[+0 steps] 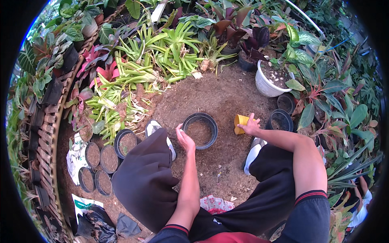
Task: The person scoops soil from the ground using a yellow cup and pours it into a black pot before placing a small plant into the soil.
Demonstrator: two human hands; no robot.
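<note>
Between my feet a round black plastic pot (215, 132) stands on the soil, with brown soil inside it. My left hand (186, 141) is cupped along the pot's left side, at or against its outer wall; I cannot tell how firmly it touches. To the right, my right hand (251, 125) holds a yellow plastic container (240, 124). This container is tipped sideways with its mouth towards the left, and part of it is hidden behind the hand. Its contents do not show.
Uprooted green strappy plants (173, 48) are heaped ahead and left. Several soil-filled black pots (109, 158) stand beside my left leg. A white pot (267, 83) and black pots (281, 119) are at right. A slatted edge (48, 142) curves along the left. Another person (360, 209) is at far right.
</note>
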